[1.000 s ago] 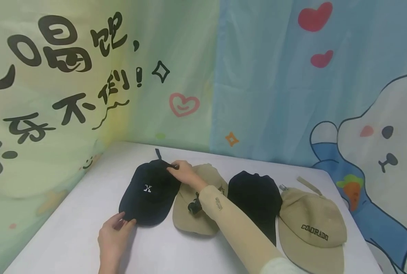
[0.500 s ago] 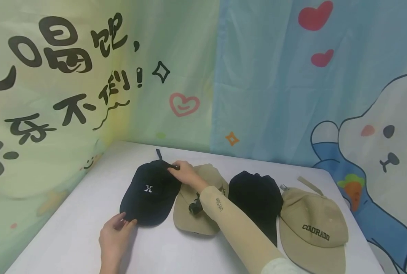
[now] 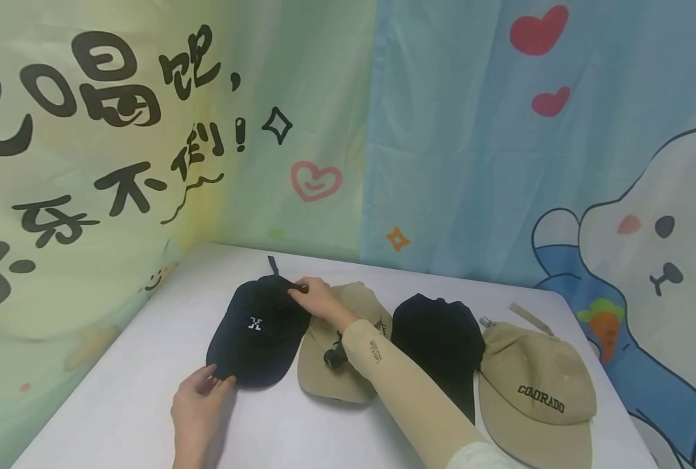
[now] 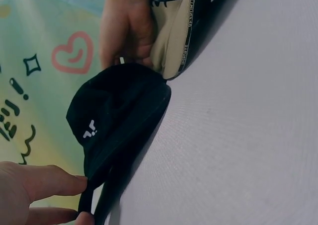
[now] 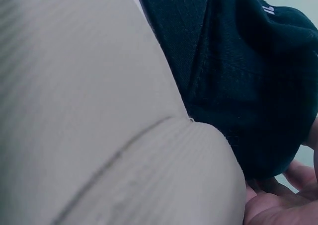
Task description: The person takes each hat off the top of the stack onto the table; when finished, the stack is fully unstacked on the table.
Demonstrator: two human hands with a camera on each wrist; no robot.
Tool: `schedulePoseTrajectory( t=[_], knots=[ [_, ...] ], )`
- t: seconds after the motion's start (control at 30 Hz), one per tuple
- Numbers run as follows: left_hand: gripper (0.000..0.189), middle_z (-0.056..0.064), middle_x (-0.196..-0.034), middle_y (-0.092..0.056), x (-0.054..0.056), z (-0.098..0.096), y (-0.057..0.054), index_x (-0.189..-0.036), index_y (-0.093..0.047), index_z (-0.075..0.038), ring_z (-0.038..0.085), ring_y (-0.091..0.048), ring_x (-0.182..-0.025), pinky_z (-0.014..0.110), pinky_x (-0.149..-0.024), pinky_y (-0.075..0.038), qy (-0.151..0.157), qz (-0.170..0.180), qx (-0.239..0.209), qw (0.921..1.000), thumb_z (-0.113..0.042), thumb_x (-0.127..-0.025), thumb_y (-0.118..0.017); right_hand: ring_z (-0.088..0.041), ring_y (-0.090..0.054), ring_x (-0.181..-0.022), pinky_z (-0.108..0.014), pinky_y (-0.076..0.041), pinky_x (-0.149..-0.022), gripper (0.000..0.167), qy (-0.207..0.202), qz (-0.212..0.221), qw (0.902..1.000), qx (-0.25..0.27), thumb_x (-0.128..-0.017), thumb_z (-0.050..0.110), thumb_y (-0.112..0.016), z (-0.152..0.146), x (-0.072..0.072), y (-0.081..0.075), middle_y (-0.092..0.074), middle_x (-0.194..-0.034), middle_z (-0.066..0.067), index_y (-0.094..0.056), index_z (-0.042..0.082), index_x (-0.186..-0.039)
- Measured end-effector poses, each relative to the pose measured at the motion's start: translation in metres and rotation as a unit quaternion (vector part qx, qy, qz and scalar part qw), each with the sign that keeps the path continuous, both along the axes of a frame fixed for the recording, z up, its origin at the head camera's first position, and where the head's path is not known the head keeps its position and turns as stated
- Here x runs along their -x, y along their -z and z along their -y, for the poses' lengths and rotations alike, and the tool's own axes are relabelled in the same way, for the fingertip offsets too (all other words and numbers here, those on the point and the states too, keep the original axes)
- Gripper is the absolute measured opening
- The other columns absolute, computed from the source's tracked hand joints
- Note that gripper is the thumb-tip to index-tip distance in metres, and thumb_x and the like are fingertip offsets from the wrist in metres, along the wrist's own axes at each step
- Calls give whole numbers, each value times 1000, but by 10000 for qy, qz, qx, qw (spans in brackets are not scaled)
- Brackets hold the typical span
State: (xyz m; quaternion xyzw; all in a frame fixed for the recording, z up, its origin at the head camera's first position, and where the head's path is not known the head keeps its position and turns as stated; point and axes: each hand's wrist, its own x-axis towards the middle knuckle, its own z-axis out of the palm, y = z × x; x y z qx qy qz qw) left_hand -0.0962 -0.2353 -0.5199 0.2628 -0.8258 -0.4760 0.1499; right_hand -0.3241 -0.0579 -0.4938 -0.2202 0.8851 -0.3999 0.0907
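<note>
A dark baseball cap (image 3: pixel 260 352) with a small white emblem lies at the left of the row, brim toward the person. My left hand (image 3: pixel 198 407) pinches the brim's front left edge between thumb and fingers; the left wrist view shows this hand (image 4: pixel 37 185) at the brim of the dark cap (image 4: pixel 119 106). At the cap's back right edge, my right hand (image 3: pixel 317 301) pinches the fabric. In the right wrist view its fingers (image 5: pixel 276 207) are at the edge of the dark cap (image 5: pixel 268 86), partly hidden behind it. My right forearm crosses over a beige cap (image 3: pixel 330 381).
Further right lie a black cap (image 3: pixel 435 332) and a beige cap with COLORADO lettering (image 3: pixel 538 381). A small black camera (image 3: pixel 336 355) sits at my right wrist. The white table (image 3: pixel 119 404) meets a printed cloth backdrop (image 3: pixel 441 163) at the back and left.
</note>
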Motion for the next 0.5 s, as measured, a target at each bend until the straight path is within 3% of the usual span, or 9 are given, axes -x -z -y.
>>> schedulePoseTrajectory(
  t=[0.5],
  knots=[
    [52,31,-136,-47,-1,-4,0,-130,-57,6,50,-44,-126,67,-106,-27,-117,28,105,9999,-19,-88,-74,-30,-58,-118,-41,-48,-100,38,8,-68,10000,6,-101,26,-57,-1,-3,-1,-63,-125,-16,-62,0,-128]
  ],
)
